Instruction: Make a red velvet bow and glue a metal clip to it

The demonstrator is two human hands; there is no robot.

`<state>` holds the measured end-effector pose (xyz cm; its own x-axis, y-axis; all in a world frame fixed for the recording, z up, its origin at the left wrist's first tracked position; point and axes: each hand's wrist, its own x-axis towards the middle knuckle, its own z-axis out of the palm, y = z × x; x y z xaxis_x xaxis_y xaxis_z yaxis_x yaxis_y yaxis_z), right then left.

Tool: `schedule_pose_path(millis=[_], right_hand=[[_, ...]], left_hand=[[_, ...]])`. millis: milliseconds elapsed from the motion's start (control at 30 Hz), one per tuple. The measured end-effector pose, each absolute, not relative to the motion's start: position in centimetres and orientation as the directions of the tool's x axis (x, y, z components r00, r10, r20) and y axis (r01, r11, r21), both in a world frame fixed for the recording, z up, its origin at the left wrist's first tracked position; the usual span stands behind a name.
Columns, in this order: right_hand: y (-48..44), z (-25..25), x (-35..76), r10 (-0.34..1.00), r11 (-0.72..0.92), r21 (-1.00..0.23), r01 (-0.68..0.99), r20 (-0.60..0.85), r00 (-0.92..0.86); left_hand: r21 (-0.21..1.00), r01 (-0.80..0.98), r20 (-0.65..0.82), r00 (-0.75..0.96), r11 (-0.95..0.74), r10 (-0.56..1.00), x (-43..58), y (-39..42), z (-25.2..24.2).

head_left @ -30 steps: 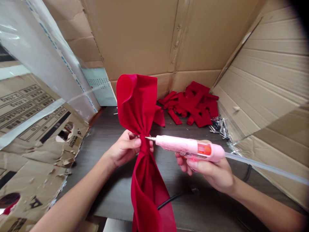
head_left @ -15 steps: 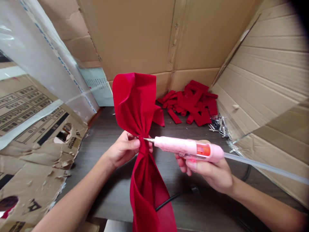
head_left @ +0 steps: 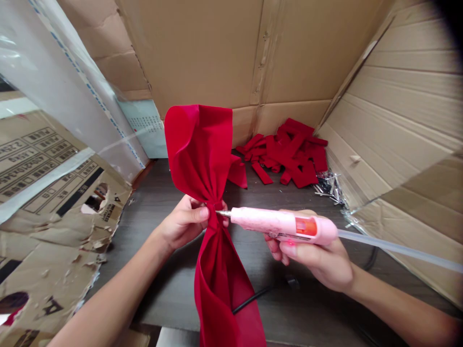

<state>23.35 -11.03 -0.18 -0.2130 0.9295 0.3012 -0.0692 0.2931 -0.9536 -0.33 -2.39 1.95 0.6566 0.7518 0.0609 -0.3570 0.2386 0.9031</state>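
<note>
"Hands doing what?"

"My left hand (head_left: 184,222) pinches the red fabric bow (head_left: 202,154) at its gathered middle, centre frame; my right hand (head_left: 313,260) grips a pink hot glue gun (head_left: 282,224), nozzle right there."

left hand (head_left: 183,222): closed pinch, thumb on top | right hand (head_left: 313,258): fingers curled in firm grip | left forearm (head_left: 115,284): angled from lower left | right forearm (head_left: 398,308): angled from lower right
</note>
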Motion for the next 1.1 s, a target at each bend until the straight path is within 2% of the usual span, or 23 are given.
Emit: schedule_pose_path(millis=[1100], right_hand=[[-11.18,0.17,23.72,0.907,0.335,-0.942,-0.015,0.327,-0.264]], left_hand=[[0.883,-0.403,0.067,0.613,0.24,0.787,-0.5,-2.51,1.98]])
